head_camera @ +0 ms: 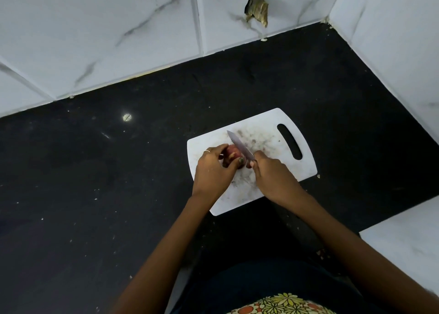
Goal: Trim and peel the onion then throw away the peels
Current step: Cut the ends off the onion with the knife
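A white plastic cutting board [266, 147] lies on the black countertop [95, 171], toward the right rear corner where the marble-patterned wall tiles [118, 28] meet. Its handle slot [289, 141] sits at the board's far right end. The board's surface is smudged with dark marks.

The red onion [231, 154] rests on the board near its left edge. The left hand [215, 171] is curled over it from the near side, fingers wrapped around the far left of the bulb and thumb pressed on its right side; a thin ring [207, 151] shows on one finger. The right hand [273, 174] is closed tight around the handle of a kitchen knife [240, 145], the handle itself hidden in the fist. The blade angles up and away toward the board's far left edge, its lower part lying against the onion's right side.

A ragged hole [257, 8] breaks the wall tile above the countertop's back edge.
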A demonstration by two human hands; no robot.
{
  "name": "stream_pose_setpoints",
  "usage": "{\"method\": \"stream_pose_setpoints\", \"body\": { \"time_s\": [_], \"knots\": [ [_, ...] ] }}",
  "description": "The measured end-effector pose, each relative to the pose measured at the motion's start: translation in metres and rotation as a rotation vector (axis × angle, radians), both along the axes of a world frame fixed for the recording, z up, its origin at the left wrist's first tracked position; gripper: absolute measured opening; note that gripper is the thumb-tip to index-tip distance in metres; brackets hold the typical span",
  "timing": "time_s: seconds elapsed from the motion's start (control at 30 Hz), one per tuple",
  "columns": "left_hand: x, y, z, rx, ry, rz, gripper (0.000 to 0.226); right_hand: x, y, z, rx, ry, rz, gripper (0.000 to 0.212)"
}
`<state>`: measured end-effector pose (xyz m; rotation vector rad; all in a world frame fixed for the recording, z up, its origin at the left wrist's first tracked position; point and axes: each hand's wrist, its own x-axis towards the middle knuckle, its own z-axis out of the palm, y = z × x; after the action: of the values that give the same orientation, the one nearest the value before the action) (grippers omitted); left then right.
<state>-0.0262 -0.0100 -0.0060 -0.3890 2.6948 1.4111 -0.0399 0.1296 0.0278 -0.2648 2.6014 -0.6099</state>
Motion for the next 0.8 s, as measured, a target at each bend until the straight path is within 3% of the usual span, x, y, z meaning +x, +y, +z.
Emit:
{"method": "stream_pose_setpoints", "body": {
  "time_s": [0.2,0.8],
  "knots": [
    [-0.004,0.007,0.006,-0.006,0.008,-0.002,0.016,-0.002,-0.004,0.008,0.143,-0.009,0.037,0.024],
    [-0.002,0.017,0.011,-0.022,-0.002,0.057,0.037,-0.006,-0.007,0.012,0.193,-0.140,0.041,0.028]
  ]
}}
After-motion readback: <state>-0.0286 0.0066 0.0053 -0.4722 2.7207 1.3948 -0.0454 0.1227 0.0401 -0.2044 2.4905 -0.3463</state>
